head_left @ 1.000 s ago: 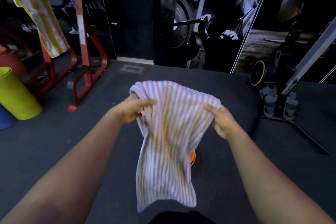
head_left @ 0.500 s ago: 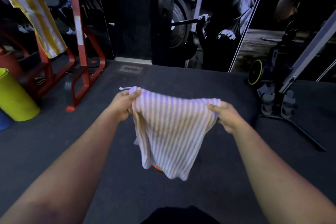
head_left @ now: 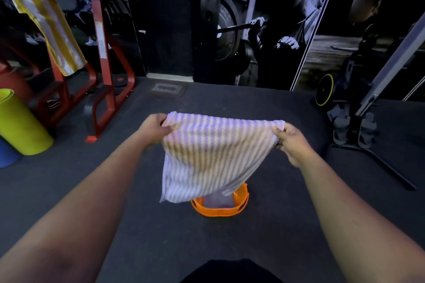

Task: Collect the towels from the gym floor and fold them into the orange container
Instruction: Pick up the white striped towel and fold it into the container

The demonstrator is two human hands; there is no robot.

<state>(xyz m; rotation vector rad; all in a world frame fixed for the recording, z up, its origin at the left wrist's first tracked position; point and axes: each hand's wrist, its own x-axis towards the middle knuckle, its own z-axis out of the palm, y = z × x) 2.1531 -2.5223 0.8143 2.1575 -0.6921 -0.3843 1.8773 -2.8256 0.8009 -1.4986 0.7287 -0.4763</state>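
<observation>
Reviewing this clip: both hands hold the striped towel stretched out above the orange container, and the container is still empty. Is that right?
Not quite. The head view shows both the left hand and the right hand gripping the striped towel above the orange container, but the container is not empty: pale cloth already lies inside.

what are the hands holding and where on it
Both hold the striped towel by its top corners: left hand grips the left corner, right hand the right. It hangs over the orange container.
</observation>
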